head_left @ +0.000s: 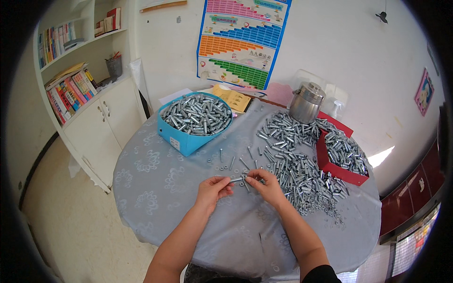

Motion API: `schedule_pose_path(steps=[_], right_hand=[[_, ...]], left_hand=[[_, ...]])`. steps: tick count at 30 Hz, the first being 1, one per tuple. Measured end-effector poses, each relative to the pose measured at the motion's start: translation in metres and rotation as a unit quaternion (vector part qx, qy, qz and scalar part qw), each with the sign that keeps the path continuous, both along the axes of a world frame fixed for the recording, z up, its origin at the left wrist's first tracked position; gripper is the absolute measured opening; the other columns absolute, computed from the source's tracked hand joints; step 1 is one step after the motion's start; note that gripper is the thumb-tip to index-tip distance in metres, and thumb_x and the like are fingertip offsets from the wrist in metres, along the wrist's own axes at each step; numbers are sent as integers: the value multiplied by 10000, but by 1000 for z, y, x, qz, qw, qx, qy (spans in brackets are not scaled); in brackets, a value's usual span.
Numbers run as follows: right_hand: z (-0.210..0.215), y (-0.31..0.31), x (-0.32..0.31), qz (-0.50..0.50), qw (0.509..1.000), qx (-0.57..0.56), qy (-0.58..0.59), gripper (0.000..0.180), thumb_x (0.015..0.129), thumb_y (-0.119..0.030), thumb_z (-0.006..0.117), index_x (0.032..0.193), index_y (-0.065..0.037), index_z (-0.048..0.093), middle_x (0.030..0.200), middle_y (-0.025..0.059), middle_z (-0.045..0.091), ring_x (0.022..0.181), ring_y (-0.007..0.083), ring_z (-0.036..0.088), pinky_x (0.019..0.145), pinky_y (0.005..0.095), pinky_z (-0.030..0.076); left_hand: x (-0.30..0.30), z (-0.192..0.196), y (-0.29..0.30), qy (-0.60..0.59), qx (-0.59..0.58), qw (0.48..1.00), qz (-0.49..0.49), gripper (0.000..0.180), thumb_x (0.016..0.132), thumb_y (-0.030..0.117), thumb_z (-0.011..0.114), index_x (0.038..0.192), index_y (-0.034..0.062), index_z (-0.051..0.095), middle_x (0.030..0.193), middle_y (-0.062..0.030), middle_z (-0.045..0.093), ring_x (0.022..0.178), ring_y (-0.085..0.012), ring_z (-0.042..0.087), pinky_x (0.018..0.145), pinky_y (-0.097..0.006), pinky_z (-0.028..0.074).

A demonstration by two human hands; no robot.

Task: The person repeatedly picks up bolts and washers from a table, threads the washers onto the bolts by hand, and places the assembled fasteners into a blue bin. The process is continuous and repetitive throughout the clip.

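Observation:
Over the middle of the table, my left hand [213, 191] is closed, pinching a silver bolt [235, 179] that points toward my right. My right hand [266, 186] is closed at the bolt's other end; a small metal part seems to be between its fingertips, too small to name. Just beyond my hands lie a few loose bolts [232, 162] and small nuts [222, 168]. A large pile of bolts [295, 177] spreads to the right of my right hand, with many nuts [314, 205] along its near edge.
A blue bin [188, 144] full of bolts stands at the back left. At the right, a red box [347, 177] holds more bolts. A steel pot [306, 104] stands behind the pile, and a yellow packet [232, 98] lies near the wall. The grey tablecloth [155, 188] hangs over the round edge.

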State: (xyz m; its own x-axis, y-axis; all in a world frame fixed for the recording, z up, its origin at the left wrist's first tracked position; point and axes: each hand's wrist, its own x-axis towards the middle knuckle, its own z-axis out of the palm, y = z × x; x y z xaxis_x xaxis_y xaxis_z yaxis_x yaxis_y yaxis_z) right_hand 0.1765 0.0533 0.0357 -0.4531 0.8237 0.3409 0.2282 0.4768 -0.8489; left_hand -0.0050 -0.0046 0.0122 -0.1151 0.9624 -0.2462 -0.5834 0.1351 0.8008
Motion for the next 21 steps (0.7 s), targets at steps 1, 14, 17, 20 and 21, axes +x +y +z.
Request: schedule_pose_path(steps=[1,14,17,20,21], right_hand=[[1,0,1,-5,999,-34,-37,146,840,-147,583,890,-14,617,761,15,579,686,87,493,669,223,416],[-8,4,7,7,991,-134,6,337,924,-259,444,856,18,623,726,27,593,679,100,528,652,218,420],[2,-3,1,24,989,-135,60,345,924,-257,441,859,29,622,750,39,613,701,106,547,668,223,428],[3,-1,6,32,985,-166,39,340,924,-254,440,897,35,617,793,52,615,717,106,548,684,225,434],[2,1,8,32,983,-180,20,337,925,-253,440,919,36,614,814,57,614,724,105,547,689,224,436]], left_hand=[[1,0,0,14,6,1000,-2,186,796,114,635,903,-27,579,828,-130,626,634,-134,586,622,-287,535],[3,-1,1,-14,0,1000,26,189,812,104,615,922,-39,561,820,-117,614,698,-155,595,647,-296,537],[2,-4,1,-10,-1,1000,24,201,813,107,615,931,-41,548,827,-117,609,714,-157,596,659,-292,537],[3,-1,0,-2,-4,1000,27,214,815,110,613,944,-44,538,834,-115,604,721,-158,594,671,-288,535],[3,0,0,1,-5,1000,25,218,816,111,612,949,-45,536,836,-115,603,723,-158,594,675,-287,534]])
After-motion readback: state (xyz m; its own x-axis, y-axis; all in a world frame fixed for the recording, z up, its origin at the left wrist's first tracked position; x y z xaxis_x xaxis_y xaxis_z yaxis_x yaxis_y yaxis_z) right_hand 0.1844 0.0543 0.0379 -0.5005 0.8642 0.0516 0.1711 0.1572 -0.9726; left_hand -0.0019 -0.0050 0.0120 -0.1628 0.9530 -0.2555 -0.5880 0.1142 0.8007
